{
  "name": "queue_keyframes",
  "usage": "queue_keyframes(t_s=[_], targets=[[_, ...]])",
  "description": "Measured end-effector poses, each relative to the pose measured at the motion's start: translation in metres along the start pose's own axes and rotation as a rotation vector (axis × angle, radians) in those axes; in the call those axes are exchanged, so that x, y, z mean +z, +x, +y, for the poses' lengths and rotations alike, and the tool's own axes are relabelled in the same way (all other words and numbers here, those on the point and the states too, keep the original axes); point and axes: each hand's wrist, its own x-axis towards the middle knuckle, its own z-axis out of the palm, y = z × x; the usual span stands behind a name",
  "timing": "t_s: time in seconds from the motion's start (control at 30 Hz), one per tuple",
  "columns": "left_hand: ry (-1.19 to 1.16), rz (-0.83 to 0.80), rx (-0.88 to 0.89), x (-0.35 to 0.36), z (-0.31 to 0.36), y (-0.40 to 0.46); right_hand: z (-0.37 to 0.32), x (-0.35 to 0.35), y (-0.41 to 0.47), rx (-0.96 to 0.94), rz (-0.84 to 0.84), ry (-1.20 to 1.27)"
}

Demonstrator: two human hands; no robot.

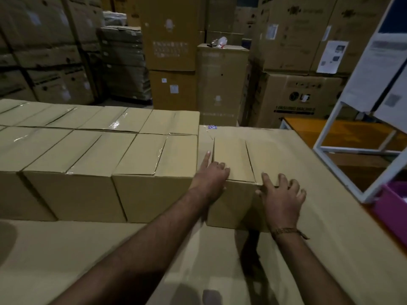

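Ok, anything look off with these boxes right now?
Only the end box, under the left hand and right hand: it isn't flush with the row, and a narrow gap shows along its left side. No damage or spills show.

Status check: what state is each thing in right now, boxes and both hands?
End box: flaps closed, beside the row, both hands on it.
Row of boxes: closed, taped, side by side.
Left hand: on its top left edge, index straight, others curled; grip unclear.
Right hand: fingers spread, on its top right corner.

Two hands (pixel 212 177), four front-row cartons (pixel 154 194), one purple bin (pixel 394 201), one bracelet (pixel 284 231).
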Motion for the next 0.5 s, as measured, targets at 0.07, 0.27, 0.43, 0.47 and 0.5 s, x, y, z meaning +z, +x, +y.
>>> queue_keyframes(t_s=[0.07, 0.27, 0.43, 0.47, 0.5], targets=[[-0.030, 0.015, -0.049, 0.002, -0.001, 0.024, 0.001, 0.011, 0.026, -0.022, -0.003, 0.026], [-0.139, -0.074, -0.183, 0.012, -0.021, 0.085, -0.013, 0.036, 0.092, -0.082, 0.007, 0.091], [-0.132, -0.108, -0.296, 0.020, -0.056, 0.113, -0.036, 0.048, 0.136, -0.128, 0.068, 0.077], [-0.142, -0.110, -0.329, 0.020, -0.064, 0.116, -0.041, 0.050, 0.143, -0.129, 0.080, 0.081], [-0.159, -0.106, -0.361, 0.020, -0.071, 0.120, -0.045, 0.052, 0.149, -0.129, 0.092, 0.080]])
